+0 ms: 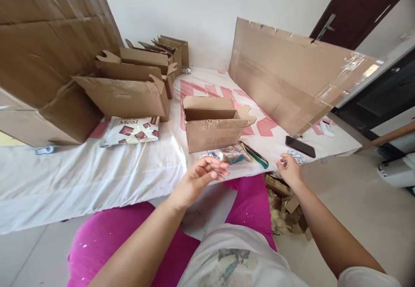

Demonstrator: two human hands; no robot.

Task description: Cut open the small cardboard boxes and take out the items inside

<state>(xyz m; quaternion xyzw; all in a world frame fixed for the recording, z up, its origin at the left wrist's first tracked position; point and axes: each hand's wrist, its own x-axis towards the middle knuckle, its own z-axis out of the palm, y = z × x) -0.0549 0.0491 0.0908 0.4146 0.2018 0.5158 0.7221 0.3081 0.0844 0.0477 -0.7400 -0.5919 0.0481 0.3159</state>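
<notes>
My left hand (201, 178) hovers at the table's front edge, palm turned inward, its fingers loosely bent and apart with nothing in them. Just beyond it lies a small printed packet (231, 154), partly hidden by the fingers. A green-handled cutter (257, 155) rests beside the packet. Behind them stands a narrow open cardboard box (215, 135), its side flap folded outward. My right hand (289, 169) is near the table edge, below a dark phone (300, 146). Its fingers are curled together; whatever they may pinch is too small to make out.
Several open cardboard boxes (126, 94) stand in a row at the left, with a white "Meal" packet (131, 130) before them. A large cardboard panel (282, 75) leans upright at the right. Cardboard scraps (288, 205) lie below the white tablecloth (129, 170).
</notes>
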